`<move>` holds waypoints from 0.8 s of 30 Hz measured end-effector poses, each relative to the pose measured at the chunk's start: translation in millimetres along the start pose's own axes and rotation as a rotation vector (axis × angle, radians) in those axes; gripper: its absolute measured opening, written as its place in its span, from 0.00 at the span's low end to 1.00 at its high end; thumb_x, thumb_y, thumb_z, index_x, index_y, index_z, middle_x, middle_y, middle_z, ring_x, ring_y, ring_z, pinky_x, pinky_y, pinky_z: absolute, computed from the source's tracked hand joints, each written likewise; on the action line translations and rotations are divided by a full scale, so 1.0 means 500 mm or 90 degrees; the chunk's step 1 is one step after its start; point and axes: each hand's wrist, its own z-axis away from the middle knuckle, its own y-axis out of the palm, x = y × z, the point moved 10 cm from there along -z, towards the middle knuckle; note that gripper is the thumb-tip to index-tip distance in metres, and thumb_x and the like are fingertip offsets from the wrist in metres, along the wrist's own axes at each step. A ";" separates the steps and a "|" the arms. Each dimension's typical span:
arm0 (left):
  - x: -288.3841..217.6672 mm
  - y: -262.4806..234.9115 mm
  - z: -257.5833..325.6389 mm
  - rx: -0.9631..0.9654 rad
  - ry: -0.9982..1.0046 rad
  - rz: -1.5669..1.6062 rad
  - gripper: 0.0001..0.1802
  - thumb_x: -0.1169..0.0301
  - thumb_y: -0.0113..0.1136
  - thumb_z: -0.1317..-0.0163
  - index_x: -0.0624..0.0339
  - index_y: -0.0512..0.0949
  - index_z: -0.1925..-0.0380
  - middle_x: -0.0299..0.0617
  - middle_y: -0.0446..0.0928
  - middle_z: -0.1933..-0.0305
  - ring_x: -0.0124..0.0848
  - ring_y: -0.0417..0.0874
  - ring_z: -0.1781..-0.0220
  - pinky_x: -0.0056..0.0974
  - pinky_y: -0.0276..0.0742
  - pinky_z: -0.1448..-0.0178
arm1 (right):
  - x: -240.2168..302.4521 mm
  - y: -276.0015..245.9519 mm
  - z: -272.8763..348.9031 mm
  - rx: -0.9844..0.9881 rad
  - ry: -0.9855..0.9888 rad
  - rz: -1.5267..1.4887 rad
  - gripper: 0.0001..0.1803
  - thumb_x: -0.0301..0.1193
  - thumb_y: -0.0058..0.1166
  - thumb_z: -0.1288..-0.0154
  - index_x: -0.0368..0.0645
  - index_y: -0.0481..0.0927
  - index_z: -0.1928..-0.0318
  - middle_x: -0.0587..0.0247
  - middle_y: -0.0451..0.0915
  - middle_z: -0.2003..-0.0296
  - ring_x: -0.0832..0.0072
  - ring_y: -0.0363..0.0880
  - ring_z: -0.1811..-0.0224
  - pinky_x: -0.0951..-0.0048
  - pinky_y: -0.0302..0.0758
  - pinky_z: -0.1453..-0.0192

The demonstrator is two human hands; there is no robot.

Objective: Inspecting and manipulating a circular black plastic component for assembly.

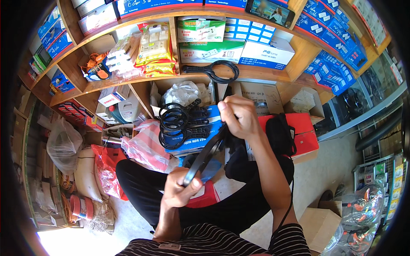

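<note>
My left hand [181, 187] is closed round the near end of a long, flat, glossy black strap [204, 158]. The strap slants up and away to my right hand [241, 117], which is also closed, with its thumb pressed on the far end. Dark material below the right fist is smeared, and its shape cannot be made out. Beyond the strap, several black looped strap wrenches [181, 123] lie bunched on a blue box [188, 148]. A similar black looped tool [213, 71] rests on the shelf edge above my right hand.
Wooden shelves [171, 74] full of boxed electrical goods curve across the far side. A red box [305, 132] with a black pouch [279, 134] on it stands at the right. Plastic bags [109, 170] and a sack lie left of my crossed legs. A phone [271, 12] leans on the top shelf.
</note>
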 end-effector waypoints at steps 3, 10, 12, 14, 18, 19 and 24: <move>-0.017 -0.038 0.000 -0.064 0.014 -0.048 0.28 0.55 0.66 0.27 0.60 0.70 0.82 0.32 0.68 0.86 0.23 0.65 0.86 0.34 0.57 0.79 | 0.000 -0.017 -0.010 0.010 -0.031 0.044 0.24 0.33 0.54 0.24 0.39 0.77 0.81 0.58 0.77 0.81 0.58 0.74 0.78 0.58 0.68 0.68; 0.042 -0.182 -0.019 -0.471 0.098 -0.052 0.17 0.58 0.61 0.23 0.61 0.70 0.58 0.40 0.79 0.64 0.25 0.79 0.64 0.35 0.78 0.58 | 0.052 -0.069 -0.007 -0.160 -0.050 0.254 0.23 0.26 0.62 0.35 0.41 0.66 0.86 0.59 0.66 0.86 0.58 0.67 0.84 0.58 0.62 0.74; 0.129 -0.192 -0.026 -0.537 0.017 -0.013 0.19 0.58 0.57 0.21 0.59 0.66 0.45 0.46 0.76 0.46 0.31 0.78 0.46 0.42 0.78 0.43 | 0.074 -0.077 -0.004 -0.210 -0.078 0.337 0.22 0.25 0.62 0.37 0.42 0.66 0.85 0.60 0.67 0.84 0.59 0.67 0.82 0.58 0.62 0.72; 0.227 -0.133 -0.030 -0.411 -0.141 0.177 0.37 0.45 0.50 0.21 0.51 0.50 0.26 0.55 0.62 0.26 0.47 0.68 0.26 0.57 0.74 0.31 | 0.080 -0.069 0.003 -0.235 -0.098 0.335 0.21 0.24 0.62 0.37 0.42 0.67 0.84 0.61 0.67 0.83 0.59 0.67 0.81 0.58 0.63 0.71; 0.176 -0.008 -0.069 -0.174 0.013 0.441 0.55 0.35 0.50 0.29 0.35 0.27 0.19 0.52 0.43 0.14 0.59 0.53 0.16 0.69 0.65 0.25 | 0.131 0.021 0.008 -0.169 -0.129 0.234 0.18 0.25 0.63 0.39 0.43 0.70 0.82 0.62 0.68 0.81 0.60 0.70 0.77 0.58 0.66 0.66; 0.161 -0.030 -0.078 -0.219 0.054 0.449 0.54 0.31 0.51 0.32 0.27 0.31 0.18 0.48 0.44 0.14 0.58 0.55 0.17 0.67 0.63 0.23 | 0.138 0.053 0.010 -0.125 -0.123 0.195 0.17 0.25 0.63 0.39 0.43 0.71 0.81 0.62 0.69 0.80 0.60 0.71 0.76 0.58 0.67 0.65; 0.117 -0.141 -0.094 -0.341 0.146 0.371 0.50 0.24 0.40 0.35 0.34 0.50 0.19 0.50 0.59 0.18 0.49 0.70 0.24 0.49 0.73 0.27 | 0.149 0.158 0.043 0.009 -0.092 0.029 0.12 0.31 0.65 0.37 0.41 0.77 0.73 0.59 0.74 0.74 0.60 0.75 0.70 0.59 0.70 0.60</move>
